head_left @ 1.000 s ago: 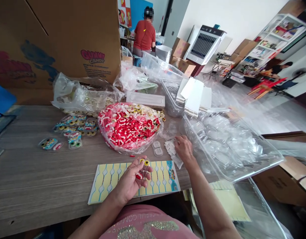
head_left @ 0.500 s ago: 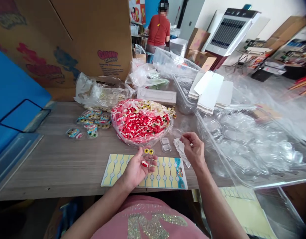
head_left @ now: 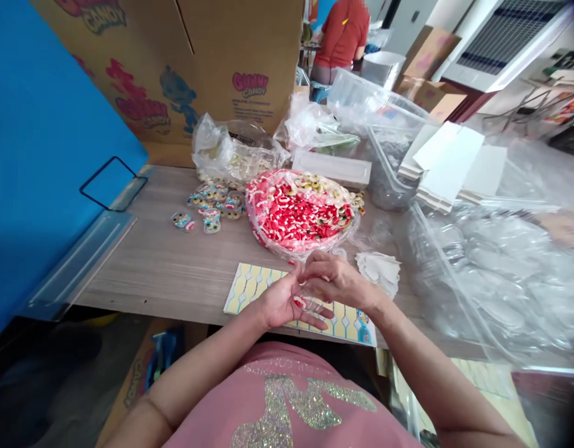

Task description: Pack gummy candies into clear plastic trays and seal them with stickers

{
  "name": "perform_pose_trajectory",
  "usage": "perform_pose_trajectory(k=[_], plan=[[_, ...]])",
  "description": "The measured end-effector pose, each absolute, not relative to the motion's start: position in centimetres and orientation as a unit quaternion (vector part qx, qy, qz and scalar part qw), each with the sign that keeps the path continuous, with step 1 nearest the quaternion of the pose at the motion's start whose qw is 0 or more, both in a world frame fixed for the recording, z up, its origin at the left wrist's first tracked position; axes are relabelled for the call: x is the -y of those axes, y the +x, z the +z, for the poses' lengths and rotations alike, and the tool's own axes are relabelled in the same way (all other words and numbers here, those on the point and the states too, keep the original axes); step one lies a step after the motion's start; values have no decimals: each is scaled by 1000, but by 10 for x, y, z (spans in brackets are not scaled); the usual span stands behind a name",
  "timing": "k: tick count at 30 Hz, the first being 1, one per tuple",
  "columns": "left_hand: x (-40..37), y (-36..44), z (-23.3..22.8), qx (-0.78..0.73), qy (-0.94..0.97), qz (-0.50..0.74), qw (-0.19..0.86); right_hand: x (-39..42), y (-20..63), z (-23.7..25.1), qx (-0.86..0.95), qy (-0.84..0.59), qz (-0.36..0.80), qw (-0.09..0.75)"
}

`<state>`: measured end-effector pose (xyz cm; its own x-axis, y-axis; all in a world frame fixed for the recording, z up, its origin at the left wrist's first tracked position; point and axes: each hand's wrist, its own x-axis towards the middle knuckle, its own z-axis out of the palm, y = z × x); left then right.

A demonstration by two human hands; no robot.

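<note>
A large cardboard Gummy Candy box stands at the back of the counter. A clear bag of red-and-white gummies lies just beyond the yellow sticker sheet. Over that sheet the left hand and right hand meet, fingers pinching a small clear candy blister between them.

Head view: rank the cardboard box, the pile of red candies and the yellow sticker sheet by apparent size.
1. cardboard box, largest, though cut off by the frame.
2. pile of red candies.
3. yellow sticker sheet, partly hidden by the hands, so its rank below the pile is unsure.
</note>
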<state>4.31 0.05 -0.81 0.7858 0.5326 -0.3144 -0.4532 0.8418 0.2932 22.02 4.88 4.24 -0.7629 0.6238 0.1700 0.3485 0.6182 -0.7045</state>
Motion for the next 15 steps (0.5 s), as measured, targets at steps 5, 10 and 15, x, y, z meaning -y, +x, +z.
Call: perform_pose_trajectory(k=[5, 10, 15], plan=[[4, 39, -7, -217, 113, 331, 911, -33, 205, 15, 840, -349, 256, 328], [3, 41, -15, -224, 92, 372, 896, -16, 195, -10, 737, -447, 256, 438], [0, 41, -19, -235, 99, 348, 902, -21, 194, -17, 760, -426, 252, 421]])
